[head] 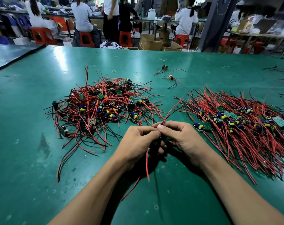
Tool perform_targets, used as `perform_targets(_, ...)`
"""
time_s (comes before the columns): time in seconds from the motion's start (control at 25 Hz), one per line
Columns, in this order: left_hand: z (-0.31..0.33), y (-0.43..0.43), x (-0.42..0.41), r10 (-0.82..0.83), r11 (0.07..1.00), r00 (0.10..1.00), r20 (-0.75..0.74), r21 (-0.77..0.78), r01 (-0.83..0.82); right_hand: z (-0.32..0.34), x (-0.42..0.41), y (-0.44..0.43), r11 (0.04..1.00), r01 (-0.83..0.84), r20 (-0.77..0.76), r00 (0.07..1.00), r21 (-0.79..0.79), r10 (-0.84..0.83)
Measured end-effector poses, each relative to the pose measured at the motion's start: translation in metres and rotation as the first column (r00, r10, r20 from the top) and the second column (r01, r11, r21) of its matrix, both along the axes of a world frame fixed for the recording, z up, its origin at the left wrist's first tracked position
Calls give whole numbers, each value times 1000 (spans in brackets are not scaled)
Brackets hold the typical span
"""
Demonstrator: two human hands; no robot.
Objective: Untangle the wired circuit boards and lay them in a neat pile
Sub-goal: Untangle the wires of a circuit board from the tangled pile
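Your left hand (138, 140) and right hand (178, 137) meet above the green table mat (24, 159), fingers curled, both pinching thin red wires (147, 166); any board is hidden. Farther left sits the tangled heap of wired circuit boards (99, 108), farther right the combed pile (243, 127).

A tangled heap (99, 109) is sprawling over the centre left, and a combed pile (245, 127) is covering the right. Between them a narrow strip of bare worktop (170, 90) is running to the upper centre, where two loose boards (165, 67) are lying. A red wire (172, 108) is arching across the strip's lower end. The lower left is lying open.
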State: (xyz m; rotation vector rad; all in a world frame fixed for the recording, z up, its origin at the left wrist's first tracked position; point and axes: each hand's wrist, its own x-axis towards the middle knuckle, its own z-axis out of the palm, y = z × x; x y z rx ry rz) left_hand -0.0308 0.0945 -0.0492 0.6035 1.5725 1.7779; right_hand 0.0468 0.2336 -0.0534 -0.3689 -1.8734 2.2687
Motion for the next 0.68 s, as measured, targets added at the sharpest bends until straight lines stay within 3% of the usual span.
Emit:
perform_targets(0.4, 6, 3, -1, 17, 998, 1000, 15, -53, -17, 5, -9, -1, 945, 314, -7, 949, 92, -315)
perform_targets(0.68, 5, 3, 1, 8, 995, 1000, -30, -99, -11, 0, -9, 1, 918, 390, -40, 921, 75, -388)
